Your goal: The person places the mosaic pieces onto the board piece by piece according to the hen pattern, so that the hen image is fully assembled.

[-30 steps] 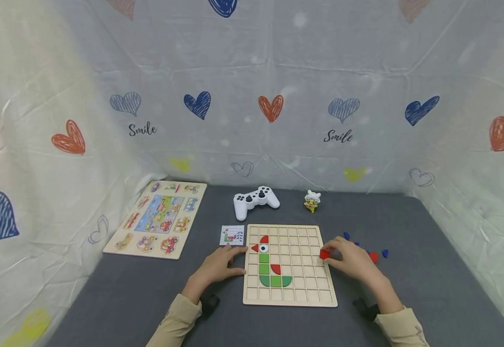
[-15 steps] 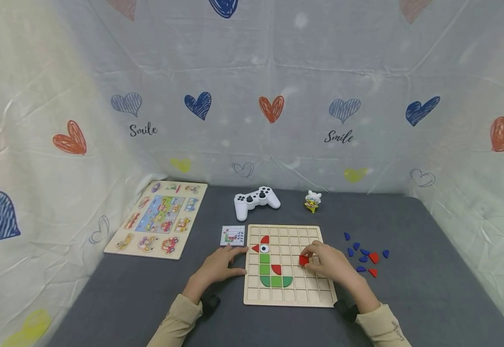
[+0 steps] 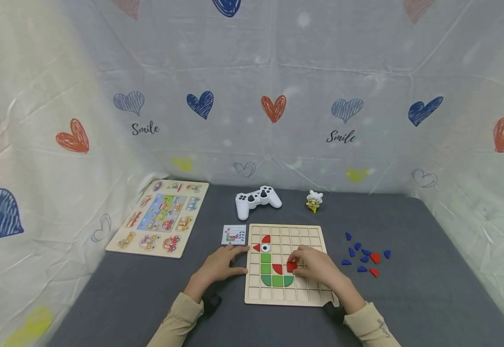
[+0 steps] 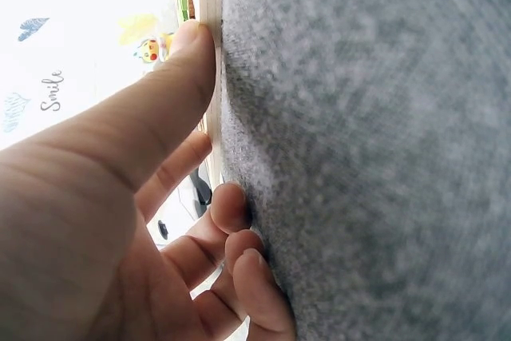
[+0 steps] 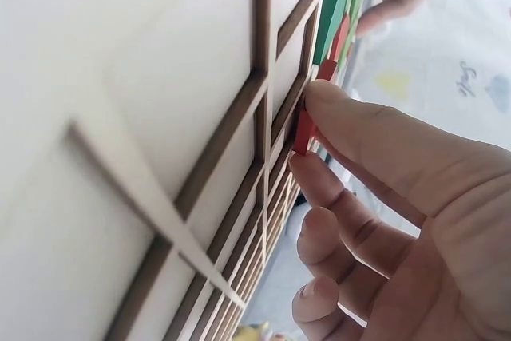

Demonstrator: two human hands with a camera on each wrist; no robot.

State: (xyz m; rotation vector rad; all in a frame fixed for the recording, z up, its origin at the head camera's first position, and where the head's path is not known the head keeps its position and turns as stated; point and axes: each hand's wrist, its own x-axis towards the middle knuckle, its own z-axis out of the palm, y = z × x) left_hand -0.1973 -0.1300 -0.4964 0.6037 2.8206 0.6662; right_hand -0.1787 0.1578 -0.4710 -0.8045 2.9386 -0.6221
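Note:
A wooden grid board (image 3: 260, 294) lies on the dark tabletop. Green, red and eye-marked tiles sit in its left half, shaped like a bird's head, neck and body. My right hand (image 3: 317, 266) pinches a red square tile (image 3: 292, 266) between thumb and fingertips, over a cell just right of the red quarter-round tile (image 3: 277, 269). In the right wrist view the red tile (image 5: 303, 132) stands tilted at the grid's ridges. My left hand (image 3: 219, 265) touches the board's left edge with thumb and index finger; in the left wrist view its other fingers bend loosely on the cloth.
Several loose blue tiles (image 3: 362, 269) and two red ones (image 3: 375, 258) lie right of the board. A small pattern card (image 3: 234, 234) is at its upper left. Behind are a white game controller (image 3: 258, 200), a toy figure (image 3: 314, 201) and a picture puzzle board (image 3: 158, 219).
My right hand has carried the red square tile leftward from the board's right edge to beside the red quarter-round, uncovering loose blue tiles. My left hand stays at the board's edge.

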